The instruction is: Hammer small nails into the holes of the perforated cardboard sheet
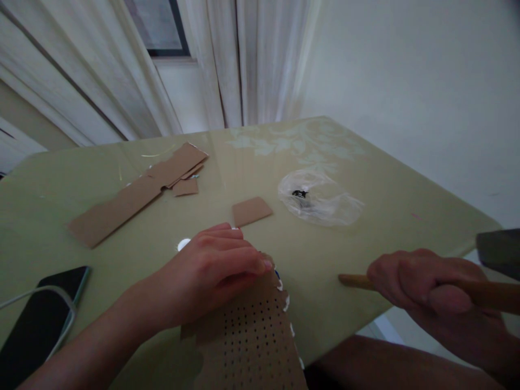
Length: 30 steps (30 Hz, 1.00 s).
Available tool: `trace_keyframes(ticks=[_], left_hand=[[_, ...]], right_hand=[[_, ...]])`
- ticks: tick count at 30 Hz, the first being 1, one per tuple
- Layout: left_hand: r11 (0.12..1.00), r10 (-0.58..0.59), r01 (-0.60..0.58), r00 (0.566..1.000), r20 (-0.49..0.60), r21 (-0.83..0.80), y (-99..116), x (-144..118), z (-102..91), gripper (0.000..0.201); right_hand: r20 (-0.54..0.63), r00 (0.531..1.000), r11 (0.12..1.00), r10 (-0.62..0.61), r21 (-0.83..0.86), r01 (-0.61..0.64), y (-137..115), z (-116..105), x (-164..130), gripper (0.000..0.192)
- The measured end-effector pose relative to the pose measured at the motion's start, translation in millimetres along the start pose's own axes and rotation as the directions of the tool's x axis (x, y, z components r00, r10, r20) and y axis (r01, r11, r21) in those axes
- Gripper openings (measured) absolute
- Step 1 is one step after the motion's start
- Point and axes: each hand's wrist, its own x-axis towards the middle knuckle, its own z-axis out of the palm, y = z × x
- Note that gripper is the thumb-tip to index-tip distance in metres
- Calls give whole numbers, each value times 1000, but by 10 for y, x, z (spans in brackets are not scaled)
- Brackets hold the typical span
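Observation:
My left hand (215,268) presses down on the top edge of a brown cardboard piece (247,341) dotted with rows of small holes, at the near edge of the green table (385,216). My right hand (430,284) is closed around the wooden handle of a hammer (493,257), held level off the table's right edge; its dark metal head points up at the far right. A small cardboard rectangle (251,210) lies just beyond my left fingers.
Long cardboard strips and scraps (134,195) lie at the back left. A clear plastic bag (319,197) with small dark items sits right of centre. A black phone (38,319) with a white cable rests at the near left. Curtains hang behind.

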Motion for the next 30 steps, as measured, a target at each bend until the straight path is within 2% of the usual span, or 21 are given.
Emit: trace_keyframes(ticks=[20,30], left_hand=[[1000,-17,17,1000,-18,13,10,5,-8,12],[999,-27,28,999,-21,22,7,4,-4,10]], right_hand=[[5,1000,998,4,-60,-3,-47,49,39,60],[-12,1000,999,29,-19,-29,-75,90,67,62]])
